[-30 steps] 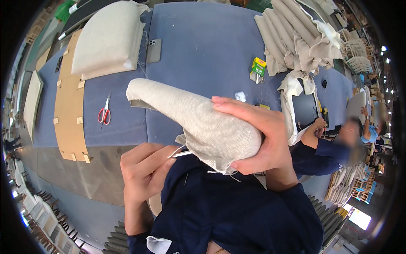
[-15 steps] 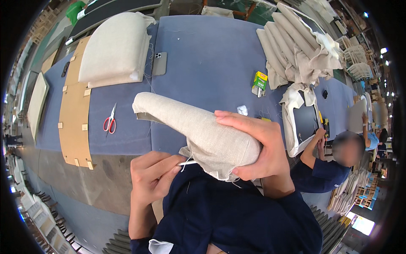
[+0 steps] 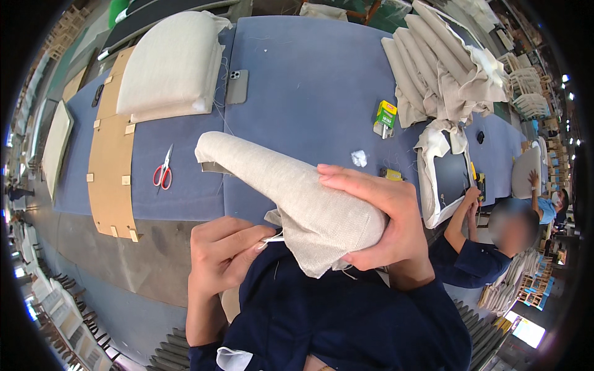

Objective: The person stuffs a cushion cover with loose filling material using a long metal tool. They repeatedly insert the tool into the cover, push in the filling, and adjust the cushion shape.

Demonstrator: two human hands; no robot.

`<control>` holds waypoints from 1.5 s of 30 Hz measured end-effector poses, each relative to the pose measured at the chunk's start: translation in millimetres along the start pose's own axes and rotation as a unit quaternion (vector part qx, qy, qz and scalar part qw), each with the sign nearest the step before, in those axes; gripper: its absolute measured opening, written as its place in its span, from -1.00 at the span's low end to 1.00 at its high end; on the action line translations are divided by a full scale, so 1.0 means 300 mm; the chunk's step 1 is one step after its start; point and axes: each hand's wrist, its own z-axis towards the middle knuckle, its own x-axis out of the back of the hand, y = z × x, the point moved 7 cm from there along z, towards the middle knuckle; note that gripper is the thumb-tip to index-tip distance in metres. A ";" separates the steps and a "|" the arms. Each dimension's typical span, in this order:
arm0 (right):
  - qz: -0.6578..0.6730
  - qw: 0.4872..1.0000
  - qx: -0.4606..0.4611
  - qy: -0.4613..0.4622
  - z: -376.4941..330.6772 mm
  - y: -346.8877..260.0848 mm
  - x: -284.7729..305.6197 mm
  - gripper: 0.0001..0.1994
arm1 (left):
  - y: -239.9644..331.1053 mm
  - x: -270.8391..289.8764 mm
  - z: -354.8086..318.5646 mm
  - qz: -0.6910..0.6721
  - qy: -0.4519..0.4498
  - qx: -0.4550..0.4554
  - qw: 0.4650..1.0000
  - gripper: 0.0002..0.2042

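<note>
A beige linen-covered padded piece [image 3: 278,179], narrow at its far left end and thick near me, is held up tilted over the table's front edge. My right hand [image 3: 387,216] wraps round its thick end, fingers on top and thumb below. My left hand [image 3: 229,253] pinches a thin pale rod [image 3: 274,239], whose tip reaches the loose cloth on the piece's near side. Light thread shows beside the rod. What the rod's other end does behind the cloth is hidden.
Red-handled scissors [image 3: 163,170], a phone [image 3: 237,86] and a stacked beige cushion [image 3: 167,68] lie on the blue table [image 3: 297,74]. A green-yellow box [image 3: 384,117], white fluff [image 3: 359,158] and folded covers [image 3: 427,68] are rightward. A co-worker [image 3: 482,241] works at the right.
The loose cloth below the padded piece now hangs lower and flatter, covering more of the near side. The view has shifted slightly; both hands keep their holds.
</note>
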 end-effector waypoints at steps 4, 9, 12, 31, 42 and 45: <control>0.012 1.000 -0.005 -0.009 0.003 -0.001 0.001 -0.09 | 0.017 0.012 -0.027 0.008 0.007 0.024 1.000 -0.82; 0.015 1.000 -0.008 -0.006 0.001 -0.006 0.006 -0.11 | -0.002 0.016 -0.032 0.013 0.018 0.032 0.999 -0.82; 0.000 1.000 0.011 0.005 -0.004 -0.003 -0.008 -0.10 | 0.000 0.006 -0.034 0.002 0.033 0.037 0.999 -0.82; 0.037 0.998 0.026 -0.034 -0.068 -0.024 -0.030 -0.27 | 0.066 0.033 -0.159 -0.005 0.004 0.150 0.989 -0.79; 0.022 0.995 0.078 -0.062 -0.080 -0.046 -0.055 -0.21 | 0.184 0.043 -0.148 0.048 0.003 0.174 0.984 -0.79; 0.016 0.994 0.083 -0.063 -0.086 -0.047 -0.049 -0.22 | 0.199 0.040 -0.138 0.059 -0.012 0.179 0.982 -0.79</control>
